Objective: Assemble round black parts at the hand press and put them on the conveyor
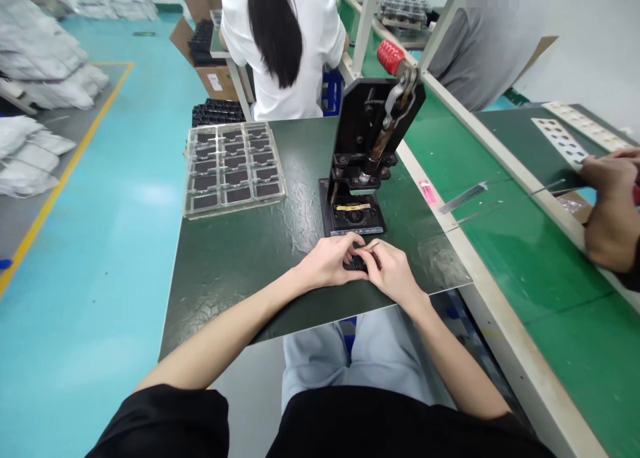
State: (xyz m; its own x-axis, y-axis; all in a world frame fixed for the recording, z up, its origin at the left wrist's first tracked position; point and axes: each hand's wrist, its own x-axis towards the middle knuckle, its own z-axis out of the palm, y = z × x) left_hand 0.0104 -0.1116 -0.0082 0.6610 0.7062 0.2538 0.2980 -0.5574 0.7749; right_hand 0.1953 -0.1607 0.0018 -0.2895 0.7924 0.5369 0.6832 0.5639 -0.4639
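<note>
Close to the front edge of the dark green table, my two hands meet over a small black part (358,263). My left hand (331,261) curls around its left side, thumb and fingers closed on it. From the right, my right hand (391,269) bends over the same part, its fingers pinched together near the top. A thin dark sliver shows at the right fingertips, too small to name. Fingers cover much of the black part. Just behind my hands stands a black hand press (357,145) with a red lever grip (391,57) and a brass-coloured strip (353,207) in its base.
At the table's back left lies a clear plastic tray (186,205) of black rectangular pieces. A green conveyor (540,271) with thin metal rods (464,198) runs along the right. A co-worker in white (310,45) sits ahead; another person's hands (610,185) work at far right.
</note>
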